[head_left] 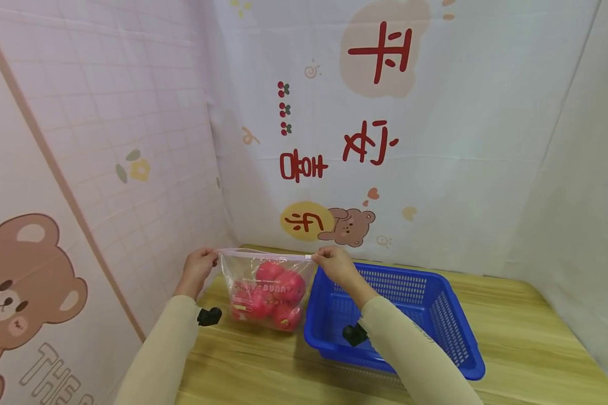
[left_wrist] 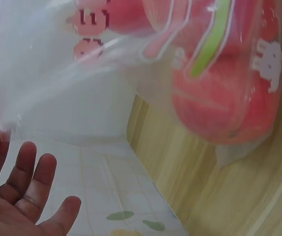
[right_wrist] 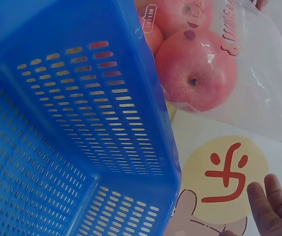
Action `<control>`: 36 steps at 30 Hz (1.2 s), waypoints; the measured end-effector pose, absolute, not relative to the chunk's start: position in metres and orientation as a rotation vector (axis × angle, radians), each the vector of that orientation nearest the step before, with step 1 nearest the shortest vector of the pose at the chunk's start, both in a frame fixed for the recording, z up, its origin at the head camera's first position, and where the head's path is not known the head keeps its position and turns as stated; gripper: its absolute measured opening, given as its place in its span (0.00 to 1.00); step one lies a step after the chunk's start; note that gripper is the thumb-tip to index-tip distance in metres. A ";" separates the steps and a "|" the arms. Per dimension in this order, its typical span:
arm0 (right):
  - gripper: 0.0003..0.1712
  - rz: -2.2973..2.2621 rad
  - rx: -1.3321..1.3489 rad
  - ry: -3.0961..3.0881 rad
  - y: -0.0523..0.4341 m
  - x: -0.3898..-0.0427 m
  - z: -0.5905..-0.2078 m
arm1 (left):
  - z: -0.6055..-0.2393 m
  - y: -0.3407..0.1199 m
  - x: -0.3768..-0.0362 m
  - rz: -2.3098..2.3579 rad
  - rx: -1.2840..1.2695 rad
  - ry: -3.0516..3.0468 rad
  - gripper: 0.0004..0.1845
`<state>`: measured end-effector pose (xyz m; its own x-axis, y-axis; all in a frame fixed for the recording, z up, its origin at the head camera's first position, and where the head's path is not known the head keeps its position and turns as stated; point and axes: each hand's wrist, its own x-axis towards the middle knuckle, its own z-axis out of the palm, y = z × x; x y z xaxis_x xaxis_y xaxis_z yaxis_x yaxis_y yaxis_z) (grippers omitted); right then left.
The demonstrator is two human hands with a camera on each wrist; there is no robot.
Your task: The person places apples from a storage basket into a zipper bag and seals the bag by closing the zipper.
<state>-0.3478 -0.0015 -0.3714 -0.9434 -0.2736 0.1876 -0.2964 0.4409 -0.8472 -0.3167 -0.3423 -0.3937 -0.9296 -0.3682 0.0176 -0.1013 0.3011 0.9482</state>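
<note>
While my left hand (head_left: 199,265) pinches one top corner of the zip bag (head_left: 266,289) of apples and my right hand (head_left: 334,264) pinches the other, beside the blue basket (head_left: 438,315), I should keep both grips level above the worktop (head_left: 527,349).

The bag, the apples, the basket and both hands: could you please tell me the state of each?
Clear bag: upright on the table, held by its top corners; whether the seal is closed cannot be told.
Apples: inside the bag.
Blue basket: upright, no contents visible.
Left hand: pinches the left corner.
Right hand: pinches the right corner.
</note>
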 end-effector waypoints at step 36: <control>0.12 1.601 0.315 -2.646 -0.007 -0.344 -0.368 | -0.340 -0.217 -0.329 -1.157 -0.360 -2.673 0.20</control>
<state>-0.3441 -0.0070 -0.3678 -0.9789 -0.1553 0.1326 -0.1895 0.4493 -0.8731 -0.3293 -0.2169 -0.3399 -0.9489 0.1402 0.2826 0.3020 0.6628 0.6852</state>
